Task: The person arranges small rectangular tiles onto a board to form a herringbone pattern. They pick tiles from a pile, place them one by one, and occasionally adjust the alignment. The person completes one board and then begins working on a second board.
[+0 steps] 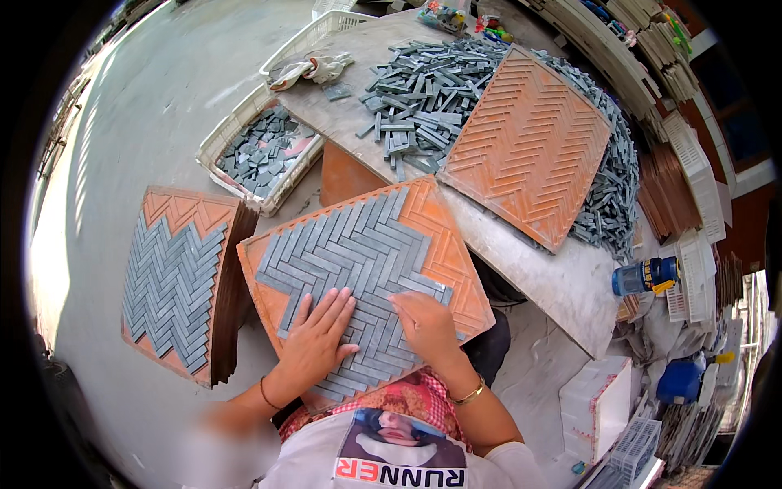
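Observation:
An orange herringbone mold tray (444, 236) rests tilted across my lap, with grey stone tile strips (350, 244) filling most of its slots. Bare orange grooves show along its right side and at its left corner. My left hand (319, 332) lies flat on the laid strips, fingers stretched out and holding nothing. To its right, my right hand (428, 326) is curled with its fingertips down on the strips near the tray's right part. Its fingers hide whatever small thing they may hold.
A large heap of loose grey strips (432, 90) covers the table (521, 273), with an empty orange mold (529, 147) leaning on it. At left stands a stack of molds topped by a filled one (175, 285). A white crate (281, 183) holds tile pieces; gloves (314, 69) and a blue bottle (643, 277) lie on the table.

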`<state>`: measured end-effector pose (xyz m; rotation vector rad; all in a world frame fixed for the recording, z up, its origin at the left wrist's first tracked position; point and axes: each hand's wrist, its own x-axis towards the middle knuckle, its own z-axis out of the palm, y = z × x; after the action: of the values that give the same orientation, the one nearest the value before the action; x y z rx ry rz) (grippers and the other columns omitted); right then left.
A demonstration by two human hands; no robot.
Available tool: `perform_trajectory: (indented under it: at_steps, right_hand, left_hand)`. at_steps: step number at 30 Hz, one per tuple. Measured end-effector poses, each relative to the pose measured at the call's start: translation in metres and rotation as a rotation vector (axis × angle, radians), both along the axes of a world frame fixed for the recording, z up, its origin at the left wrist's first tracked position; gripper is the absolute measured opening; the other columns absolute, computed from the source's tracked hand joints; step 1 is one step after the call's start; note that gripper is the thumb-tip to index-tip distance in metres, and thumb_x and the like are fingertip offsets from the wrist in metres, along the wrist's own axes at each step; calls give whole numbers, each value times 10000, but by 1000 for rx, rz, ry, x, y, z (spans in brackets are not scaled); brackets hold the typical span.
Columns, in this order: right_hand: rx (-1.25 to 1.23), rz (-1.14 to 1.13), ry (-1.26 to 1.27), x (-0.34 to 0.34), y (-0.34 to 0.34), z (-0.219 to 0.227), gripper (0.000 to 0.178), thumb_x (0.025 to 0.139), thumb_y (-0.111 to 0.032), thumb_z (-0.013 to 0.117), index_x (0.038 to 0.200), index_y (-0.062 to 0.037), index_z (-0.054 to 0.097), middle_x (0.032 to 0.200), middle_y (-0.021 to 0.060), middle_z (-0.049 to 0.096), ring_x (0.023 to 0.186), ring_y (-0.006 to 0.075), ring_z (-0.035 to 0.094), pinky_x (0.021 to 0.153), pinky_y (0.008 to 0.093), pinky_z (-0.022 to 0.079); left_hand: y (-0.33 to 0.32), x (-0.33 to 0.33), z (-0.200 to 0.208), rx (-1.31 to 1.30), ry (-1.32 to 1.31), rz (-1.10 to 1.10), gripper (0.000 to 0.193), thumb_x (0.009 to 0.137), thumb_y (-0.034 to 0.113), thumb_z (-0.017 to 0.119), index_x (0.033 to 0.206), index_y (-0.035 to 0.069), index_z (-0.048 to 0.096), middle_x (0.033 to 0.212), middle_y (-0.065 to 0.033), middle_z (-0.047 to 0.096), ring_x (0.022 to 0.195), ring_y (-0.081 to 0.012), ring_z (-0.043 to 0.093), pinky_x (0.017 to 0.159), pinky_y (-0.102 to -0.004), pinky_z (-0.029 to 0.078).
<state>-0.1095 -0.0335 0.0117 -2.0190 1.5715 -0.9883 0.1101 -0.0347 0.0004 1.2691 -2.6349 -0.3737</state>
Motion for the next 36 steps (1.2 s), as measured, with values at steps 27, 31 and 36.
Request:
perform_trajectory:
  at_steps: [27, 31, 36]
  right_hand:
    - [46, 183, 70, -10, 83, -22, 113, 721, -81, 710, 802, -55, 636, 792, 83, 595, 736, 261, 604, 648, 342, 502]
    - [-164, -178, -91, -45, 51, -7, 124, 796, -66, 687, 893, 2, 649, 848, 130, 634, 750, 284, 621, 672, 331, 508]
    - [133, -548, -128, -127, 18, -20, 323, 860, -220, 651, 1062, 26, 596, 961, 181, 631, 889, 331, 613, 788, 390, 493]
  left_hand:
    - [40, -3, 4, 17, -173, -296, 669, 866, 497, 507, 1403, 110, 418, 1480, -20, 378, 1355, -203, 347, 1115, -527, 165]
    - [43, 18, 14, 183, 41, -124, 655, 864, 345, 589, 1412, 47, 390, 1489, -143, 336, 1389, -313, 285, 1118, -538, 173]
    - [49, 59, -9, 66, 685, 618, 570, 925, 244, 554, 1390, -23, 362, 1410, -202, 397, 1303, -318, 397, 1068, -422, 315]
